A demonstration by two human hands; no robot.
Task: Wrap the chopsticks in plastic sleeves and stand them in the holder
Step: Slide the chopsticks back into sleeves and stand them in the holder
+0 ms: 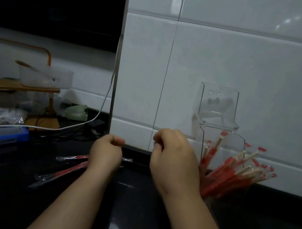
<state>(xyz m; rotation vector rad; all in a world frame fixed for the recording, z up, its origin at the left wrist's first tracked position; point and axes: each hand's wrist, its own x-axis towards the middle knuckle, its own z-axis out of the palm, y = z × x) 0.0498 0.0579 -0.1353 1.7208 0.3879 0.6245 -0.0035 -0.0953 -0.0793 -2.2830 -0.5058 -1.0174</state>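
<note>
Red-sleeved wooden chopsticks (231, 176) lean up-right in a clear plastic holder (239, 143); left hand (107, 151) and right hand (175, 158) curl above the black counter (131, 201), grip untellable.

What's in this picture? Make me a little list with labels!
left hand: fingers curled, above the black counter; grip unclear
right hand: fingers curled, beside the clear holder; grip unclear
wrapped chopsticks: many, leaning in the holder
red sleeves: lying on the counter by the left hand
holder lid: flipped open

Two hands (106, 153) (176, 158), one holder (239, 143)
</note>
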